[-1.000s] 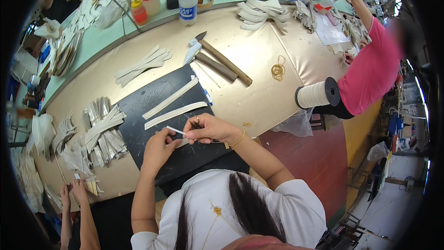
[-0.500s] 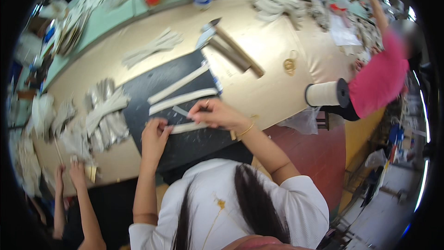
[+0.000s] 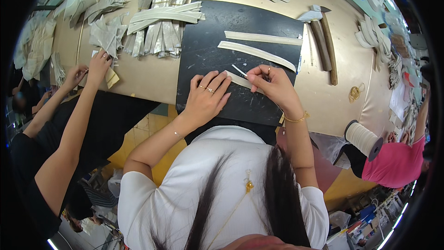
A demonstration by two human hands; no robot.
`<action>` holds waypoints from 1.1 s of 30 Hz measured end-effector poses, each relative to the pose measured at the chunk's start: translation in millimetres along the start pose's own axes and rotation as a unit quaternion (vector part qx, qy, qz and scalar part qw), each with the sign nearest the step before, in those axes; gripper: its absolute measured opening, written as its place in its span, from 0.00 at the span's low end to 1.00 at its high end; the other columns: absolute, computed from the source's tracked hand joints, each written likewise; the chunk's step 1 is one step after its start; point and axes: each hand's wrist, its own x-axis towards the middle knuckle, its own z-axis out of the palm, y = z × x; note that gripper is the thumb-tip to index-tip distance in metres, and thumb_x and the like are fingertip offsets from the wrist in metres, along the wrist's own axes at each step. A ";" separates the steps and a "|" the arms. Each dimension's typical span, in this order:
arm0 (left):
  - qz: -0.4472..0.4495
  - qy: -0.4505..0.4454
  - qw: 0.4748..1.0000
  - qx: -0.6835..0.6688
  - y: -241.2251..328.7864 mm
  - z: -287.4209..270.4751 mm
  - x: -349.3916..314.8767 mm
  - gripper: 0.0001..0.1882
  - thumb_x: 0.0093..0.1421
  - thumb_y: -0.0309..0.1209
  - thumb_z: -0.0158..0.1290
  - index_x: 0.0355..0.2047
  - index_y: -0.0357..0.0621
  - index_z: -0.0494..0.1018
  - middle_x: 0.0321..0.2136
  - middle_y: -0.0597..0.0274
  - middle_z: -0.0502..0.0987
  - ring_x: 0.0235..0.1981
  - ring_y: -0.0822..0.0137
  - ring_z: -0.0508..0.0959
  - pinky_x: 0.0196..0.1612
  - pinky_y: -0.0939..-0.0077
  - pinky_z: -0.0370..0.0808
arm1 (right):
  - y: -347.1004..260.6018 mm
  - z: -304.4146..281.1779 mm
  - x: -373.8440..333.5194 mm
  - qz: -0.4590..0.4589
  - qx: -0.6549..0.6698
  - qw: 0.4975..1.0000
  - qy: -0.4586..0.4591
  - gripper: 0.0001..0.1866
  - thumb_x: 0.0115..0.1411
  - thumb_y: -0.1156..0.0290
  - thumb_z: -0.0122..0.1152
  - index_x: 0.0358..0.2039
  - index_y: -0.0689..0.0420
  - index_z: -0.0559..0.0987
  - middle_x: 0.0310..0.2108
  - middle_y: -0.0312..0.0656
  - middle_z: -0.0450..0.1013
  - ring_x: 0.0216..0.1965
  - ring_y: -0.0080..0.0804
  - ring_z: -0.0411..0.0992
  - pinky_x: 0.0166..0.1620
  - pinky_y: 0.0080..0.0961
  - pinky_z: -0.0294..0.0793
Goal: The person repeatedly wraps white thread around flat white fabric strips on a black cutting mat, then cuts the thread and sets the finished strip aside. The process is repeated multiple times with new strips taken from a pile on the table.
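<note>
Pale strip, a narrow cream band, lying on the black mat right between the two hands. I'm watching from the head view, looking down past the white top. Its long axis runs on a slant, from upper left near the left fingertips down to the right under the right hand. The left hand lies flat and spread, fingers fanned out, pressing the near end of the strip to the mat, nothing gripped. The right hand is curled, thumb and forefinger pinched close at the strip's other end; it looks to have hold of a thin white sliver that sticks up and to the left, though I can't tell whether that is a tool or a peeled edge. Both hands touch the strip, so neither is nearer; the strip spans the gap between them.

Farther up the mat lie two more cream strips, roughly parallel, apart from the hands. A hammer rests just off the mat's right edge on the tan table. A heap of silvery and cream pieces overlaps the mat's upper left corner. At far left another person's hands work at the table edge.
</note>
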 end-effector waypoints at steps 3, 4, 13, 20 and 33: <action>-0.004 0.007 1.000 0.004 1.8 4.7 -1.6 0.26 0.58 0.33 0.62 0.57 0.43 0.74 0.57 0.60 0.73 0.59 0.59 0.70 0.58 0.56 0.62 | 0.5 10.3 11.9 -0.014 -0.094 0.995 -0.015 0.13 0.63 0.63 0.63 0.35 0.60 0.85 0.19 0.37 0.79 0.21 0.22 0.73 0.29 0.25 0.70; -0.006 0.005 1.000 0.005 2.2 5.7 -2.7 0.26 0.58 0.33 0.62 0.57 0.43 0.74 0.57 0.60 0.73 0.59 0.59 0.70 0.59 0.56 0.62 | -4.5 12.9 14.3 0.001 -0.123 0.992 -0.017 0.13 0.63 0.62 0.63 0.34 0.60 0.85 0.19 0.38 0.79 0.21 0.24 0.73 0.29 0.26 0.71; -0.007 0.014 1.000 -0.003 -0.5 9.7 -6.7 0.27 0.58 0.33 0.62 0.57 0.42 0.74 0.57 0.60 0.73 0.61 0.59 0.69 0.60 0.54 0.61 | -10.8 16.6 23.0 0.038 -0.204 0.978 -0.026 0.14 0.62 0.63 0.61 0.33 0.61 0.85 0.18 0.40 0.79 0.22 0.31 0.76 0.31 0.28 0.72; -0.007 0.016 1.000 -0.001 -0.8 9.3 -6.5 0.26 0.58 0.33 0.62 0.57 0.41 0.74 0.57 0.60 0.73 0.61 0.59 0.69 0.60 0.54 0.61 | -9.8 16.5 23.4 0.061 -0.192 0.979 -0.020 0.13 0.61 0.63 0.63 0.32 0.61 0.85 0.18 0.38 0.78 0.21 0.22 0.72 0.29 0.25 0.68; -0.002 0.009 1.000 0.011 -0.1 8.4 -5.4 0.26 0.58 0.33 0.61 0.57 0.41 0.74 0.59 0.60 0.72 0.61 0.60 0.69 0.60 0.54 0.61 | -7.7 14.4 24.9 0.054 -0.197 0.978 -0.029 0.14 0.61 0.62 0.62 0.32 0.61 0.85 0.17 0.37 0.78 0.21 0.22 0.72 0.29 0.25 0.68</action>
